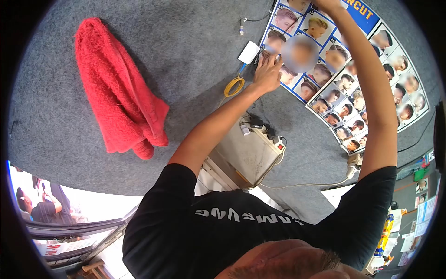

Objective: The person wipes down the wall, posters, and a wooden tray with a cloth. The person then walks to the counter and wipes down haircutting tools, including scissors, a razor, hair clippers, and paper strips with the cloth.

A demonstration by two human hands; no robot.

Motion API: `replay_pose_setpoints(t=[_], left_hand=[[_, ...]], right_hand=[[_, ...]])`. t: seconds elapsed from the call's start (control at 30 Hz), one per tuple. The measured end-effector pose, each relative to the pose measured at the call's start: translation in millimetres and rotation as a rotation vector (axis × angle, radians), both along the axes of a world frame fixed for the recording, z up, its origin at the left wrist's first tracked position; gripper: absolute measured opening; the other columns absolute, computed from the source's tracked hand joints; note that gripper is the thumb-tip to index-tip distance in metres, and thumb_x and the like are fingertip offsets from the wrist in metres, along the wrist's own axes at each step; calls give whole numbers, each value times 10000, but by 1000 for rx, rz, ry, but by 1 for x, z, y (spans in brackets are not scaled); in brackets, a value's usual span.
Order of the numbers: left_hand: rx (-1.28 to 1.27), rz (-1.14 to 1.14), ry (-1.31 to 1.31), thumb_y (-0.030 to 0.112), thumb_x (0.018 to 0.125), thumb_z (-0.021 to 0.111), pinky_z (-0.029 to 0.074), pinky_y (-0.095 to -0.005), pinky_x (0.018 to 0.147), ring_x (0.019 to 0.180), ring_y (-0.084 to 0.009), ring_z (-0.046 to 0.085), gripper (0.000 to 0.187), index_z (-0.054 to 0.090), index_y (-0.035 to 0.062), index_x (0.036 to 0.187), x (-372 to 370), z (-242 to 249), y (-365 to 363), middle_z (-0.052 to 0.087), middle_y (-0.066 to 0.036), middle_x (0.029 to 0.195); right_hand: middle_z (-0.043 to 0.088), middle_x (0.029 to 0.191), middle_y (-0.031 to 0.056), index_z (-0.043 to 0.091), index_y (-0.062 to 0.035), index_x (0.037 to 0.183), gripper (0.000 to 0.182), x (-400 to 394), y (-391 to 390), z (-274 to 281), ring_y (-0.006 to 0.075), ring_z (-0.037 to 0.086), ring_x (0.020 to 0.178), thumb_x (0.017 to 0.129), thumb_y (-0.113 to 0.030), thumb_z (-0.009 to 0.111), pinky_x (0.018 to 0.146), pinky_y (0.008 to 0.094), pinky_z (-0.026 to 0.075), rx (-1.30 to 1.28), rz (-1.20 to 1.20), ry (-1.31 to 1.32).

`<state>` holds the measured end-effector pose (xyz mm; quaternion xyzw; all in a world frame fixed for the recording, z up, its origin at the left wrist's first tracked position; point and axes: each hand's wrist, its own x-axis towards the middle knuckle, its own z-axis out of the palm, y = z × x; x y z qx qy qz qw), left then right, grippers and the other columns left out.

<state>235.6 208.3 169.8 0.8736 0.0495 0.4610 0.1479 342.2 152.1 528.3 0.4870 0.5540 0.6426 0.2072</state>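
My left hand (267,76) reaches up to the left edge of a blue-bordered haircut poster (320,42) on the grey carpeted wall. Its fingers are spread and seem to lie against the poster's edge. Beside those fingers is a white box (249,52) with a blue plug and a coiled yellow cable (233,87). My right hand (328,4) is raised to the poster's upper part, cut off by the top of the view. Its fingers are out of sight, so whether it holds anything is hidden.
A red towel (118,93) hangs on the wall at left. Below my left hand, a power strip (272,137) has several plugs, and a white cable runs to a socket (354,165). A second poster sheet (409,88) adjoins at right. A window (69,200) shows a person at lower left.
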Motion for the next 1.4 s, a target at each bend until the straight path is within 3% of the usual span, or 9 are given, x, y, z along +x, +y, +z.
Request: replay_pose_setpoints(t=[0.2, 0.4, 0.5, 0.73, 0.97, 1.0, 1.1, 1.23, 1.4], left_hand=[[25, 20, -15, 161, 905, 652, 281, -603, 1185, 1418, -362, 427, 641, 462, 42, 1505, 1, 0, 2, 388, -176, 1528], [26, 37, -28, 158, 895, 659, 305, -613, 1163, 1396, -363, 444, 628, 487, 37, 1486, 2, 4, -1, 399, -186, 1518], [23, 41, -33, 155, 891, 659, 309, -622, 1159, 1405, -367, 437, 640, 478, 34, 1493, 4, 2, -3, 393, -187, 1529], [15, 31, -45, 140, 884, 650, 295, -632, 1167, 1413, -374, 429, 659, 462, 26, 1506, 4, 2, -6, 383, -190, 1545], [10, 40, -37, 142, 879, 642, 284, -639, 1171, 1415, -377, 426, 644, 483, 30, 1492, 5, 2, -3, 387, -185, 1541], [0, 42, -26, 144, 877, 642, 282, -640, 1173, 1416, -377, 425, 644, 486, 32, 1491, 5, 1, -3, 387, -184, 1540], [29, 72, -38, 153, 873, 646, 277, -642, 1174, 1421, -375, 417, 651, 486, 39, 1494, 5, 3, -5, 377, -182, 1541], [21, 61, -25, 163, 873, 652, 270, -621, 1175, 1422, -373, 404, 654, 487, 44, 1495, 5, 4, -6, 375, -181, 1531], [29, 69, -10, 169, 880, 653, 261, -592, 1179, 1425, -361, 394, 650, 484, 43, 1495, 5, 4, -6, 393, -185, 1512]], right_hand=[[678, 1243, 1, 767, -164, 1069, 309, -22, -8, 31, 231, 565, 1240, 777, -153, 668, 1031, 391, 438, 134, -113, 205], [630, 1382, 93, 686, -96, 1215, 480, -62, -27, 8, 325, 567, 1243, 755, 24, 619, 1021, 454, 463, 473, 549, 295], [629, 1372, 92, 686, -94, 1209, 488, -71, -31, -20, 321, 569, 1224, 745, 38, 614, 997, 446, 473, 365, 558, 223], [674, 1206, 51, 708, -118, 1108, 279, -44, -9, -73, 252, 575, 1205, 866, -200, 595, 1031, 421, 434, 190, 30, 315], [693, 1065, 99, 717, -68, 984, 235, -31, 20, -142, 269, 561, 1196, 862, -224, 590, 1021, 426, 413, 167, -62, 299], [697, 1136, 115, 712, -67, 1027, 235, -29, 22, -152, 290, 569, 1194, 838, -160, 608, 1004, 452, 429, 140, -68, 348], [720, 1133, 16, 744, -106, 1006, 237, -30, 21, -176, 199, 616, 1144, 796, -187, 670, 928, 337, 471, 182, -33, 194], [710, 1142, 53, 709, -93, 1051, 261, -53, 1, -177, 216, 622, 1121, 812, -190, 663, 908, 347, 471, 52, -29, 330], [609, 1431, 7, 656, -136, 1275, 442, -52, -27, -176, 233, 588, 1218, 834, -160, 642, 949, 378, 467, -21, 257, 346]])
